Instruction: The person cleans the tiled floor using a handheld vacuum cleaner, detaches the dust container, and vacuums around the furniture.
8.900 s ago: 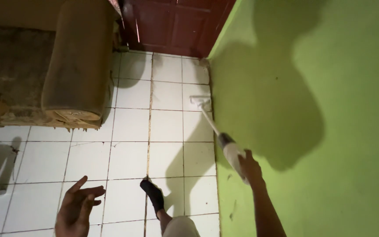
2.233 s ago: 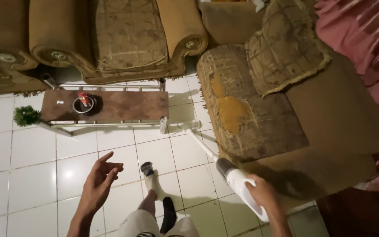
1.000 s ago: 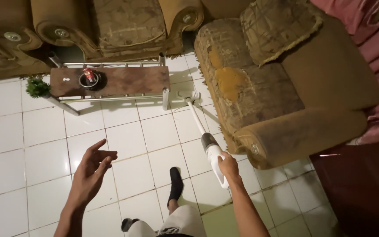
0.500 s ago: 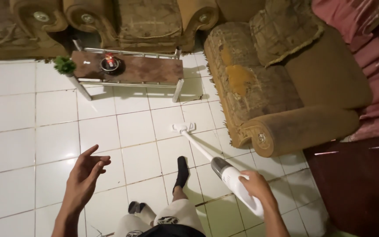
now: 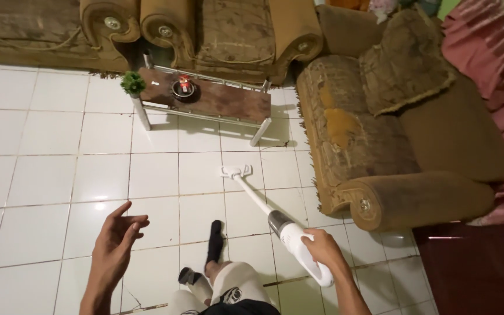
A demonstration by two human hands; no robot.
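Observation:
My right hand [image 5: 322, 248] grips the white body of a stick vacuum cleaner [image 5: 290, 233] at lower right. Its thin tube slants up and left to the white floor head [image 5: 235, 171], which rests flat on the white tiled floor [image 5: 48, 175]. My left hand [image 5: 118, 233] hovers over the tiles at lower left, empty, fingers spread. My legs in light trousers and dark socks [image 5: 214, 242] show at the bottom centre, between the two hands.
A low brown coffee table [image 5: 217, 102] with white legs carries a small green plant [image 5: 132, 83] and a round dish [image 5: 183, 88]. Brown worn sofas [image 5: 205, 35] line the back; an armchair [image 5: 403, 146] stands right. A dark red panel [image 5: 473, 274] lies at the bottom right.
The view has shifted right, so the table and armchair sit further left. The vacuum head stays on the tiles in front of the table. My left hand stays raised and empty.

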